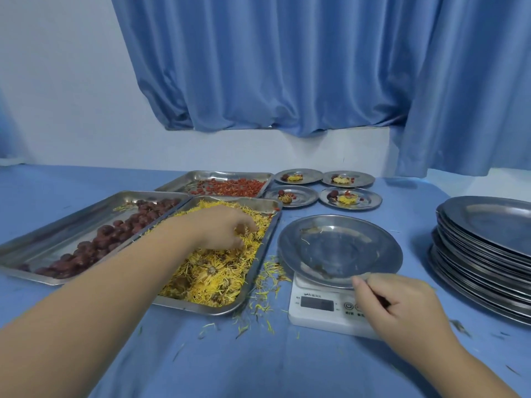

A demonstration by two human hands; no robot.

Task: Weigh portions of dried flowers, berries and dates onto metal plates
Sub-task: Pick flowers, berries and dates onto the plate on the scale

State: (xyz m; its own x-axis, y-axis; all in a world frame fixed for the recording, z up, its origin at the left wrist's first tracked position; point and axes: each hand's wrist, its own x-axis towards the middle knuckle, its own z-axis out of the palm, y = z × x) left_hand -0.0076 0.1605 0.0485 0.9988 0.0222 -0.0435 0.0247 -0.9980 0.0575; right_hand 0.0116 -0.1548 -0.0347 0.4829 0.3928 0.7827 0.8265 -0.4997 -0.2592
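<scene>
Left hand (227, 228) sunk in dried flowers (212, 280), fingers curled down, clump pinched, inside flower tray (260, 261) at centre of worktop (230, 363). Right hand (402, 305) curled, near rim of metal plate (339, 248) pinched by thumb and forefinger. Plate seated on scale (316, 315), almost bare. Dates (94, 245) held in tray at left, berries (230, 187) in tray behind. Four portioned plates (372, 197) set beyond scale. Plate stack (488, 254) at right. Loose petals (267, 282) scattered between flower tray and scale.
</scene>
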